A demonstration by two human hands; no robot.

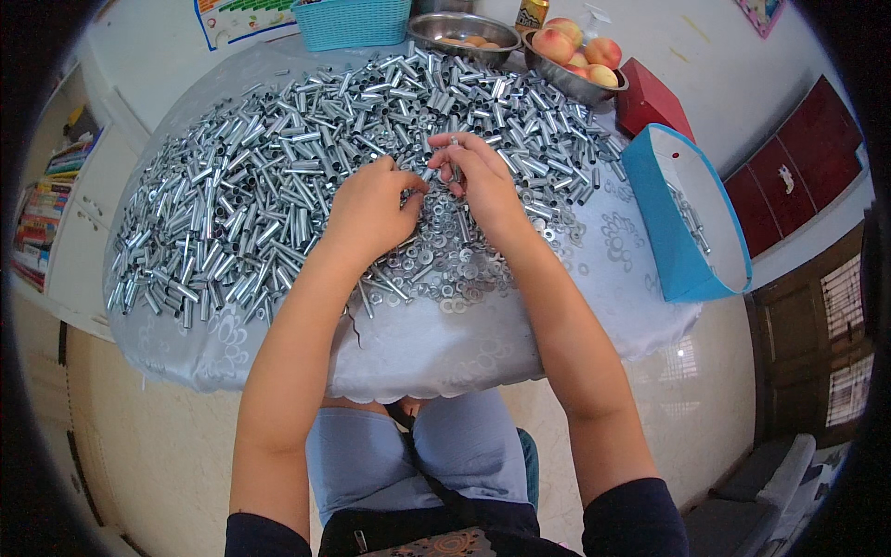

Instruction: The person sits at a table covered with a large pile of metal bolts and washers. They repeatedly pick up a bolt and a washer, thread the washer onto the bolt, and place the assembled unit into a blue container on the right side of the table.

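A wide heap of silver metal tubes [269, 181] covers most of the table. Between and in front of my hands lie many flat round washers [445, 269], with a few long bolts [390, 286] among them. Over the washers' left side is my left hand [371, 212], its fingers curled in toward the thumb; what they hold, if anything, is hidden. My right hand [487, 190] is just to its right, pinching a small slim silver metal part [455, 160] upright between thumb and fingers. The two hands are close but apart.
At the right edge stands a blue box [650, 213] with several long bolts [691, 223] inside. Behind the heap are a turquoise basket [351, 25], a steel bowl [464, 46], a bowl of peaches [575, 85] and a red box [654, 100]. A patterned silver cloth [232, 348] covers the table.
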